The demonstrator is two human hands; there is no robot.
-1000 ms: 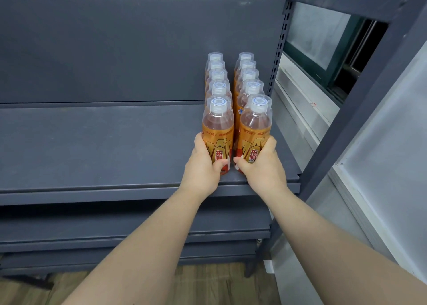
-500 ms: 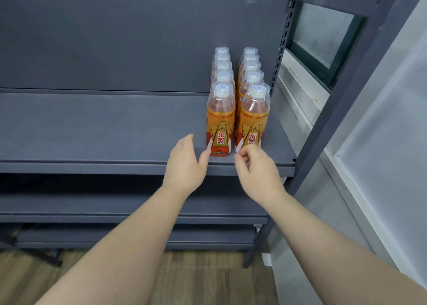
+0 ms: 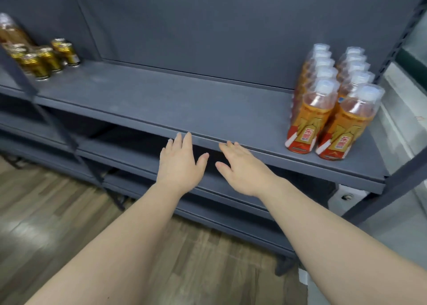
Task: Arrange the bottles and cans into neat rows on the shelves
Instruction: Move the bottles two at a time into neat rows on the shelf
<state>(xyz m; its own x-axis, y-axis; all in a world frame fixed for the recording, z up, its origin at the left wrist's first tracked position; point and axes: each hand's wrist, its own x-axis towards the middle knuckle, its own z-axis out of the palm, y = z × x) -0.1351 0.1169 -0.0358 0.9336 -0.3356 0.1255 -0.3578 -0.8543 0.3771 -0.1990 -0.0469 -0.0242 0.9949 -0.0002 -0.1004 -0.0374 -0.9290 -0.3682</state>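
While the left hand (image 3: 182,163) and right hand (image 3: 242,168) hover empty, fingers (image 3: 186,140) straight, at the shelf (image 3: 161,101) edge, the cans (image 3: 46,59) stand upright far left of the fingers, nearer the left hand; rowed bottles (image 3: 332,105) stand right.

Red characters 东鹏, on a white panel low on the orange label of the front bottle of the left row (image 3: 308,122) and the front bottle of the right row (image 3: 346,129), by the shelf (image 3: 184,101) front edge, right end. Smaller print beneath blurred. Lettering on gold cans (image 3: 44,59), left end, illegible.
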